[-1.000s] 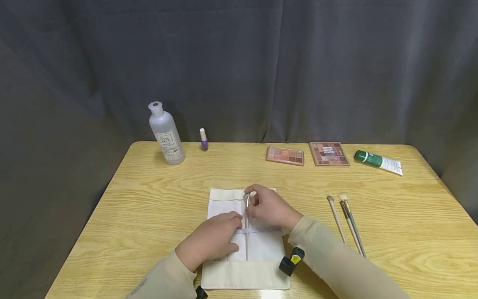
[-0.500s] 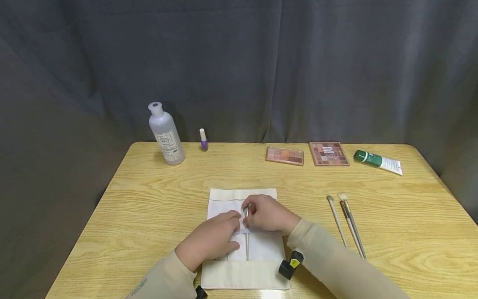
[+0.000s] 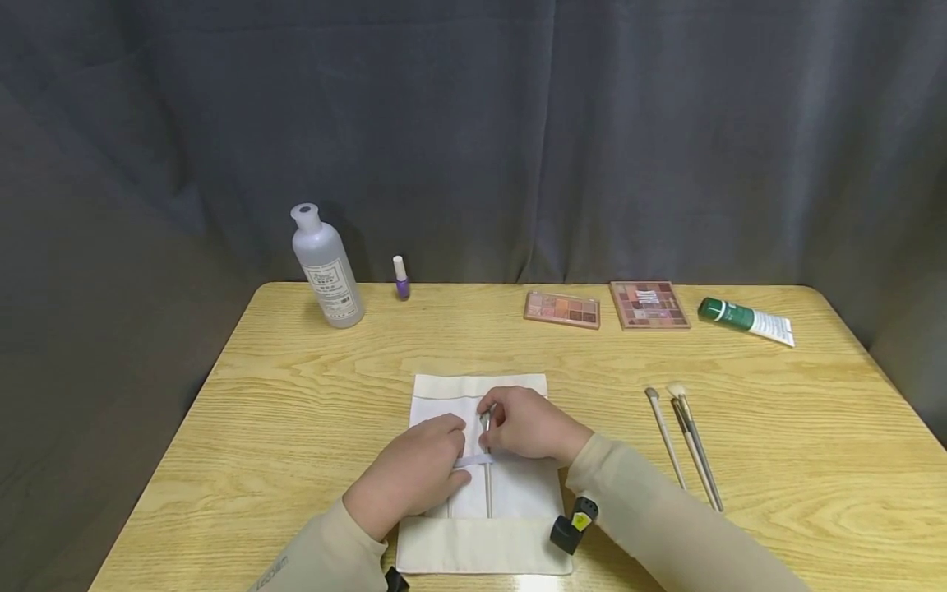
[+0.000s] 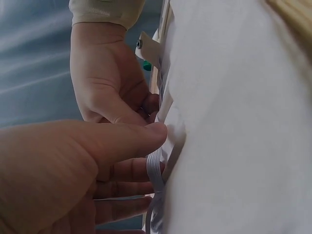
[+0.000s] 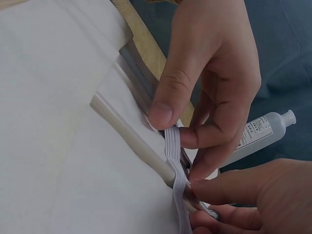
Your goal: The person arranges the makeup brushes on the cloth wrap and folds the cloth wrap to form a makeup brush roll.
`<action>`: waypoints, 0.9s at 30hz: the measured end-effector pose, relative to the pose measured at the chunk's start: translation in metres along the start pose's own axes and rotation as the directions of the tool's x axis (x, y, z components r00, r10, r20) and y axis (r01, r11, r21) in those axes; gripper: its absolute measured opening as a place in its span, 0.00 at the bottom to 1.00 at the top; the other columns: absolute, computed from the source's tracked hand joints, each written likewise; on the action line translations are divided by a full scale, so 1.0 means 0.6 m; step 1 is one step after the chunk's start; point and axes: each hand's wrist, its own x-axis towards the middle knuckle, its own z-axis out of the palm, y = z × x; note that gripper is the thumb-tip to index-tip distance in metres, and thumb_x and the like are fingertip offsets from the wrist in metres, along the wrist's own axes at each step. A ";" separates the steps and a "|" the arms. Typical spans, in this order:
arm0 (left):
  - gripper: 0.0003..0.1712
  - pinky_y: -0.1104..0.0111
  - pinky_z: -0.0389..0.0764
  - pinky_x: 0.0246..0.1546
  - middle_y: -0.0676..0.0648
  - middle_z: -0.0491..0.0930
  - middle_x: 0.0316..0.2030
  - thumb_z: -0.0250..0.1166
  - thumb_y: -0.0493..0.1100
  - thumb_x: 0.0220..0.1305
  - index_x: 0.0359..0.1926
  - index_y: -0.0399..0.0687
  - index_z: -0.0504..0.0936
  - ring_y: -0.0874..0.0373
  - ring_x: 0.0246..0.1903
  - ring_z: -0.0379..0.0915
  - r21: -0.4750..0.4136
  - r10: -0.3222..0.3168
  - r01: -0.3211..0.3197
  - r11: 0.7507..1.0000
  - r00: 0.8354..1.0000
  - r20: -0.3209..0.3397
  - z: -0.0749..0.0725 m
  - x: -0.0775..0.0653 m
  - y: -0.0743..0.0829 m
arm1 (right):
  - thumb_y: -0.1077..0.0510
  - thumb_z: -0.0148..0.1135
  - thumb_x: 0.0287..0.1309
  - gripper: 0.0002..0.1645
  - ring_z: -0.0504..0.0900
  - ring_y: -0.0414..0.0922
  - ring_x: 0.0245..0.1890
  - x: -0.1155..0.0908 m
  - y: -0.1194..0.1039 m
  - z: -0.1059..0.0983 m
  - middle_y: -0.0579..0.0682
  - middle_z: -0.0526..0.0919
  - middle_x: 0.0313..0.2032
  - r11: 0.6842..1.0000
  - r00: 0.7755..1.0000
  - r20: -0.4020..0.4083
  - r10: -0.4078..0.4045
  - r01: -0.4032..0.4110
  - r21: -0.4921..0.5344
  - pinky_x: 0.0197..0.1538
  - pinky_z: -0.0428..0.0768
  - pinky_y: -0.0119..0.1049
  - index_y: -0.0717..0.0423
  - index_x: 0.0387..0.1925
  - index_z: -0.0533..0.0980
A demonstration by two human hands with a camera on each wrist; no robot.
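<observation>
A white fabric brush roll (image 3: 484, 546) lies spread out at the near middle of the table. My right hand (image 3: 531, 424) pinches a makeup brush (image 3: 488, 492) near its head; the handle runs under an elastic band (image 5: 173, 151) into the roll's lower pocket. On the left side of that brush, my left hand (image 3: 414, 467) pinches the elastic band between thumb and fingers, as both wrist views show. Beside it, another brush handle (image 5: 130, 83) is tucked in the pocket, mostly hidden by the left hand in the head view.
Several loose makeup brushes (image 3: 694, 452) lie right of the roll. Along the back stand a clear bottle (image 3: 329, 275) and a purple nail polish (image 3: 402, 279). Two eyeshadow palettes (image 3: 562, 310) and a green-and-white tube (image 3: 747, 321) lie at the back right.
My right hand has slid the brush down toward me, its head dropping from the roll's top edge, then held there. My left hand has shifted slightly left with the elastic band.
</observation>
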 end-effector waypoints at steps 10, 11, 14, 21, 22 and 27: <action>0.18 0.60 0.73 0.63 0.46 0.80 0.54 0.69 0.50 0.65 0.48 0.42 0.84 0.51 0.57 0.75 -0.003 0.033 -0.033 0.999 0.999 0.018 -0.016 0.002 0.014 | 0.57 0.70 0.59 0.17 0.75 0.39 0.27 -0.019 0.014 -0.012 0.43 0.78 0.28 0.998 0.998 -0.024 -0.054 0.054 0.006 0.31 0.75 0.33 0.54 0.50 0.80; 0.18 0.60 0.73 0.63 0.46 0.80 0.54 0.68 0.50 0.65 0.49 0.42 0.84 0.51 0.57 0.76 -0.006 0.041 -0.041 0.999 0.999 0.023 -0.018 0.004 0.018 | 0.57 0.69 0.60 0.17 0.75 0.39 0.27 -0.022 0.016 -0.013 0.42 0.79 0.28 0.998 0.997 -0.034 -0.069 0.070 0.004 0.31 0.76 0.33 0.54 0.50 0.80; 0.17 0.62 0.76 0.59 0.49 0.81 0.50 0.68 0.49 0.64 0.48 0.44 0.85 0.53 0.53 0.77 -0.009 0.074 -0.074 0.997 0.997 0.024 -0.021 0.013 0.031 | 0.58 0.67 0.61 0.15 0.75 0.38 0.27 -0.035 0.019 -0.023 0.42 0.79 0.29 0.994 0.992 -0.062 -0.111 0.110 -0.011 0.31 0.76 0.32 0.56 0.49 0.80; 0.11 0.65 0.81 0.46 0.53 0.81 0.41 0.71 0.47 0.60 0.39 0.47 0.86 0.58 0.42 0.77 0.031 0.110 -0.112 0.993 0.993 0.050 -0.017 0.032 0.055 | 0.57 0.66 0.63 0.12 0.75 0.40 0.27 -0.074 0.031 -0.053 0.43 0.79 0.29 0.997 0.991 -0.114 -0.073 0.070 -0.031 0.31 0.77 0.33 0.56 0.46 0.81; 0.10 0.65 0.81 0.45 0.53 0.81 0.41 0.72 0.47 0.59 0.39 0.47 0.86 0.58 0.42 0.77 0.038 0.108 -0.111 0.993 0.992 0.062 -0.016 0.034 0.057 | 0.56 0.66 0.64 0.12 0.76 0.40 0.28 -0.080 0.035 -0.059 0.44 0.79 0.30 0.998 0.991 -0.121 -0.062 0.059 -0.031 0.31 0.77 0.34 0.56 0.46 0.81; 0.11 0.62 0.82 0.47 0.53 0.80 0.42 0.73 0.45 0.58 0.40 0.46 0.86 0.56 0.45 0.75 0.056 0.097 -0.102 0.993 0.991 0.090 -0.014 0.040 0.064 | 0.56 0.65 0.65 0.13 0.76 0.40 0.27 -0.113 0.054 -0.086 0.44 0.80 0.31 0.999 0.985 -0.174 -0.005 -0.003 -0.045 0.29 0.77 0.35 0.57 0.48 0.81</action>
